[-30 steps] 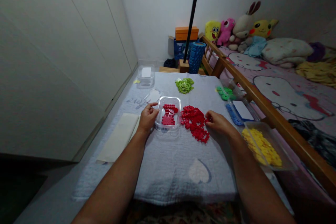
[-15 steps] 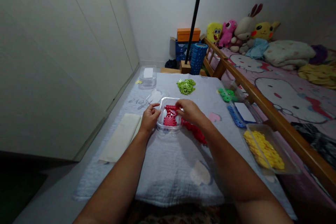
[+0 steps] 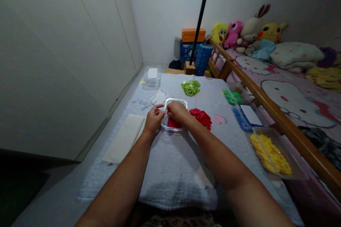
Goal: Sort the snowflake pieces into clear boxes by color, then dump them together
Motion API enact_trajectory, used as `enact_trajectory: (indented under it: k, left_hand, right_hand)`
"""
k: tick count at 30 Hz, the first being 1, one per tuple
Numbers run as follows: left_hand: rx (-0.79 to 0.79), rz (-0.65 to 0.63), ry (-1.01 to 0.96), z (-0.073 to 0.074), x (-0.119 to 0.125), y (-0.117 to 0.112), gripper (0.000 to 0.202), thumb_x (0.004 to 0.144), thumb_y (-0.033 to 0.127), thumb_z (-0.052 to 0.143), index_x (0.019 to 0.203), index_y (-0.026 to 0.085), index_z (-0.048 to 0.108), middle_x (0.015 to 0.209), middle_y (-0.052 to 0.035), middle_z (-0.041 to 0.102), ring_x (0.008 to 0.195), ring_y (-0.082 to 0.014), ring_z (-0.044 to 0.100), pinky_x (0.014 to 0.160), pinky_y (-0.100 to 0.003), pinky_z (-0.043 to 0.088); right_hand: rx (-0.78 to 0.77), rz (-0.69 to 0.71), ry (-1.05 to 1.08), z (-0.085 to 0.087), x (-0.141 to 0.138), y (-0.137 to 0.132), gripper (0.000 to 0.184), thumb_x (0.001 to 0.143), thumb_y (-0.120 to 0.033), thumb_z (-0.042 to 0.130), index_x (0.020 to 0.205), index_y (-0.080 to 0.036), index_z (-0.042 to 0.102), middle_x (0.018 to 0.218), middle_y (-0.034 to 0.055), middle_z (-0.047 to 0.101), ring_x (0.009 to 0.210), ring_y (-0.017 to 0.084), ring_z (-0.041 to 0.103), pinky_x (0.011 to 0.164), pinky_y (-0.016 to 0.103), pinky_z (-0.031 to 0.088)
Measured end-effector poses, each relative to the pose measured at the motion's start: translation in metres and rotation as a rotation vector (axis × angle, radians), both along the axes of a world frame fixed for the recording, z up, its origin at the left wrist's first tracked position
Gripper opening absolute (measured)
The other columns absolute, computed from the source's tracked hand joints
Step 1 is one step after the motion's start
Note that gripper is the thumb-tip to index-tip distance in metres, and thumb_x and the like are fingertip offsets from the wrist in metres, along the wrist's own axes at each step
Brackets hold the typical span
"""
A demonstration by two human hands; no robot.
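A clear plastic box [image 3: 165, 127] with red plastic pieces [image 3: 173, 123] in it sits on a light grey cloth [image 3: 170, 170]. My left hand [image 3: 153, 119] rests against the box's left wall, fingers curled, index finger pointing over the rim. My right hand [image 3: 178, 110] reaches into the box from the right, fingers bent down over the red pieces; whether it grips one is hidden. A loose pile of red pieces [image 3: 201, 117] lies just right of the box.
A light green pile [image 3: 190, 87] lies farther back, darker green pieces [image 3: 231, 96] and blue pieces [image 3: 239, 118] at the right. A clear tray of yellow pieces [image 3: 271, 154] sits by the wooden bed rail [image 3: 269, 104]. A folded white sheet [image 3: 125, 137] lies left; another clear box [image 3: 151, 76] stands behind.
My right hand went from the red pile's right side across to the clear box and now sits lower inside it. My left hand stayed at the box's left wall.
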State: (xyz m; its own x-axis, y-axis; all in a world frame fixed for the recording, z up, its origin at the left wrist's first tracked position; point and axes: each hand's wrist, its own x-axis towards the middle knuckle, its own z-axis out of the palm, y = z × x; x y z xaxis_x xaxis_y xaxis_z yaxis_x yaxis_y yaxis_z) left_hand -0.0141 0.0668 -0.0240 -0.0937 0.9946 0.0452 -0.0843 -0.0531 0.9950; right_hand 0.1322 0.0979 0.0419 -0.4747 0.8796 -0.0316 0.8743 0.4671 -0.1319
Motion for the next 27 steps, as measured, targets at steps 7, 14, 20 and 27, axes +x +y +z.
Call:
enact_trajectory:
  k: [7,14,20,27]
  left_hand:
    - [-0.015,-0.001,-0.025,0.003,0.001,-0.002,0.047,0.07,0.035,0.074,0.112,0.015,0.065,0.057,0.011,0.042,0.049,-0.0079,0.034,0.05,-0.022,0.024]
    - [-0.014,0.007,-0.002,0.003,0.002,-0.002,0.048,0.071,0.036,0.073,0.114,0.015,0.066,0.056,0.0113,0.039,0.049,-0.0085,0.034,0.05,-0.022,0.025]
    - [-0.019,0.007,0.014,0.001,0.001,-0.001,0.05,0.071,0.037,0.074,0.115,0.015,0.066,0.057,0.0107,0.041,0.049,-0.0086,0.036,0.049,-0.022,0.026]
    - [0.001,0.007,0.032,0.0,0.001,-0.001,0.047,0.072,0.035,0.073,0.114,0.015,0.066,0.057,0.0101,0.043,0.05,-0.0091,0.037,0.05,-0.022,0.027]
  right_hand:
    - [0.056,-0.126,0.176,0.012,0.022,0.001,0.03,0.094,-0.019,0.062,0.122,-0.016,0.072,0.119,0.0139,0.073,0.109,0.024,0.066,0.095,0.032,0.047]
    - [0.086,-0.299,0.43,0.021,0.108,-0.024,0.02,0.09,-0.014,0.062,0.106,-0.015,0.073,0.099,0.0078,0.074,0.088,0.018,0.065,0.082,0.028,0.047]
    - [-0.062,-0.367,0.355,0.002,0.163,-0.061,0.011,0.083,-0.015,0.065,0.089,-0.018,0.074,0.09,0.0036,0.073,0.081,0.016,0.063,0.074,0.025,0.044]
    - [-0.059,-0.329,0.381,-0.026,0.17,-0.079,0.03,0.08,-0.013,0.066,0.108,-0.016,0.073,0.101,0.007,0.073,0.09,0.019,0.064,0.084,0.029,0.046]
